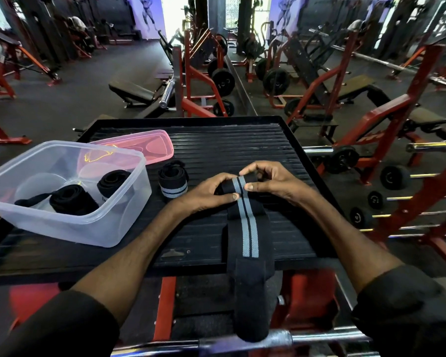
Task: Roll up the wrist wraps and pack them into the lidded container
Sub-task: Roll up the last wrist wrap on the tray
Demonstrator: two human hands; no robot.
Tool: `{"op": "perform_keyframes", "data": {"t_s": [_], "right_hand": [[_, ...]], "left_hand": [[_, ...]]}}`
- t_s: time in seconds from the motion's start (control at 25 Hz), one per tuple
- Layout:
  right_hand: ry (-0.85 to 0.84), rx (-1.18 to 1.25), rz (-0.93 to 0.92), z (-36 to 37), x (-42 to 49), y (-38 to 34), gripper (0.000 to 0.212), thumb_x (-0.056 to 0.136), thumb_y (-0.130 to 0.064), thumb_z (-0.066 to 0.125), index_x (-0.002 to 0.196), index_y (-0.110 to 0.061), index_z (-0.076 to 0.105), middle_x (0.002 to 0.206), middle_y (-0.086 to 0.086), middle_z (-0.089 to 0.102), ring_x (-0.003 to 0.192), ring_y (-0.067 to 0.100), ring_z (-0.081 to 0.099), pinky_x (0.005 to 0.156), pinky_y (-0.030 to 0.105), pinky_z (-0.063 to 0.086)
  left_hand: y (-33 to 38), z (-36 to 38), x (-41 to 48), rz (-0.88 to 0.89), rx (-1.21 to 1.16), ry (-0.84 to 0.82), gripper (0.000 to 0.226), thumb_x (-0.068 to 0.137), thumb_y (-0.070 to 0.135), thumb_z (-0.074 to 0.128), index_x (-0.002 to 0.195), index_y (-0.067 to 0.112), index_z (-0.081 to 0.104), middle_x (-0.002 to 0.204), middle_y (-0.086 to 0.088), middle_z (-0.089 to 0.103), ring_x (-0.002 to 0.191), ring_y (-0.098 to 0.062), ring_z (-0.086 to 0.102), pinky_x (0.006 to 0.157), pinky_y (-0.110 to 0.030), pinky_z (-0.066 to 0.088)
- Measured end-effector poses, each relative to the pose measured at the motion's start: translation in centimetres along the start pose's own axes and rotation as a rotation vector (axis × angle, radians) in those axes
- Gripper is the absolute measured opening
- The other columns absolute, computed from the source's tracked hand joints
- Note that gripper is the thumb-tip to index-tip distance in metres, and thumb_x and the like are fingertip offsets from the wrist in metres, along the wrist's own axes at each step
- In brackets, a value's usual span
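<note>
A black wrist wrap with two grey stripes (246,235) lies lengthwise on the black ribbed platform (242,148). Its far end is rolled into a small coil. My left hand (211,191) and my right hand (271,181) both pinch that coil from either side. The wrap's plain black tail hangs over the platform's near edge. A rolled striped wrap (172,185) stands just left of my left hand. The clear plastic container (93,228) sits at the left with two rolled black wraps (72,198) (113,180) inside. Its pink lid (142,144) lies behind it.
The platform rests on a red frame with a chrome bar (281,338) along the near edge. Red gym machines, benches, barbells and weight plates fill the floor beyond and to the right.
</note>
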State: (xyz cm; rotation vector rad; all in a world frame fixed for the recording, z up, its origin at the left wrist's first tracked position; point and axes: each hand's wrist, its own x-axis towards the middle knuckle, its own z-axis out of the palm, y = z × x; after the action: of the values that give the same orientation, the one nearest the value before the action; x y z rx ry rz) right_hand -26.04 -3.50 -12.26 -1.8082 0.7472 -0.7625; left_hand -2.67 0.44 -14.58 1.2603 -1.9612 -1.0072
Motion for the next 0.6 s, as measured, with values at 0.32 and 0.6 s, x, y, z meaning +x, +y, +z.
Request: {"op": "perform_keyframes", "data": {"t_s": [0.32,0.6], "right_hand": [[0.031,0.332,0.241,-0.3,-0.1,-0.9,0.039,0.081,-0.006,0.077,0.117,-0.020,0.072,0.115,0.003,0.072,0.105,0.015,0.066,0.094,0.037,0.049],[0.050,0.079,0.328,0.8,0.7,0.3,0.029,0.091,-0.050,0.068,0.109,-0.028,0.072,0.104,-0.009,0.070,0.095,0.007,0.060,0.082,0.028,0.047]], "left_hand": [[0.7,0.5,-0.3,0.158,0.141,0.273,0.048,0.077,0.019,0.085,0.121,0.020,0.067,0.115,0.013,0.068,0.105,0.012,0.059,0.092,-0.006,0.040],[0.9,0.7,-0.3,0.266,0.224,0.410,0.050,0.074,0.013,0.085,0.121,0.014,0.067,0.119,0.004,0.069,0.112,-0.003,0.061,0.099,-0.009,0.040]]}}
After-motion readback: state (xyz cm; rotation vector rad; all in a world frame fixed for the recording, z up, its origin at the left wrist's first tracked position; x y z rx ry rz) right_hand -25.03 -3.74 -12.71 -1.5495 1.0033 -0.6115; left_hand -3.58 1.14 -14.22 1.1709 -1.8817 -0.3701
